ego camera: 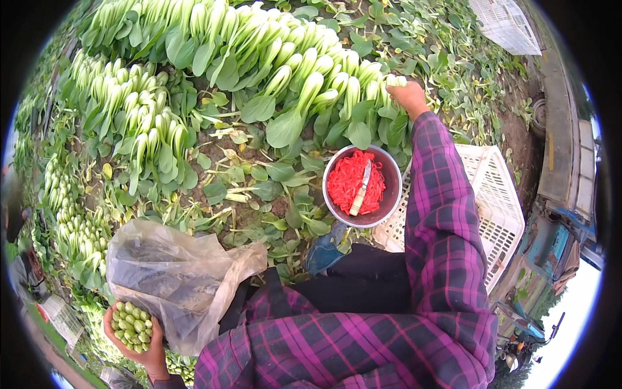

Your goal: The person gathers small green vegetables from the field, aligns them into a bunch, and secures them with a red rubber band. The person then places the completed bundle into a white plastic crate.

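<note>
At the lower left, my left hand (141,347) wraps around a bunch of bok choy (131,325), its pale green stem ends facing up. My arm stretches out so that my right hand (410,97) grips bok choy stems (396,81) at the near right end of a long laid-out row of bok choy (311,82). The leaves of that row hang toward me. Below that hand stands a metal bowl (394,194) of red ties (347,180), with a wooden-handled knife (361,192) lying on top.
A clear plastic sheet (160,272) lies beside my left forearm. My right arm partly hides a white plastic crate (500,194); another crate (508,24) is at the far right. More bok choy rows (131,97) run along the left. Trimmed leaves (279,172) litter the soil. A vehicle (559,243) is at the right.
</note>
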Motion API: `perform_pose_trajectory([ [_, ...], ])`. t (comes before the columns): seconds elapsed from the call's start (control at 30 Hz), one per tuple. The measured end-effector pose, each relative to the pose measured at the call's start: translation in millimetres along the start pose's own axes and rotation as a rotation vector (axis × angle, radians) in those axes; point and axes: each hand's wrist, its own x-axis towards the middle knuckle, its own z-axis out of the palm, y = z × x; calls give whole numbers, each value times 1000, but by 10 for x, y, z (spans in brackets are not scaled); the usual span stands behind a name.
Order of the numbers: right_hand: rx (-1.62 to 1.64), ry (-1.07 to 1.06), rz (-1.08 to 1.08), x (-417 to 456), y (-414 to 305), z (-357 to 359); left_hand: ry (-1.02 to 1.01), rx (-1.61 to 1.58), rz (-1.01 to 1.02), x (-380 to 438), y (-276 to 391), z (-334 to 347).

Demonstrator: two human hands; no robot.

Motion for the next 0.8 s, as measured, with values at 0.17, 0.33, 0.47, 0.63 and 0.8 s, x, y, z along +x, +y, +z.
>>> perform_pose_trajectory([
  [0.17,187,-12,-114,184,-204,-60,5,44,12,5,-9,9],
  [0.33,148,-54,-205,241,-613,225,-7,-11,-22,41,73,33],
  [0.47,54,118,-202,358,-466,152,-30,65,-14,37,7,-7],
  [0.63,142,86,-86,282,-64,-394,38,67,-56,18,58,48],
  [0.8,373,85,-36,99,61,-362,-18,103,26,36,-16,-10],
])
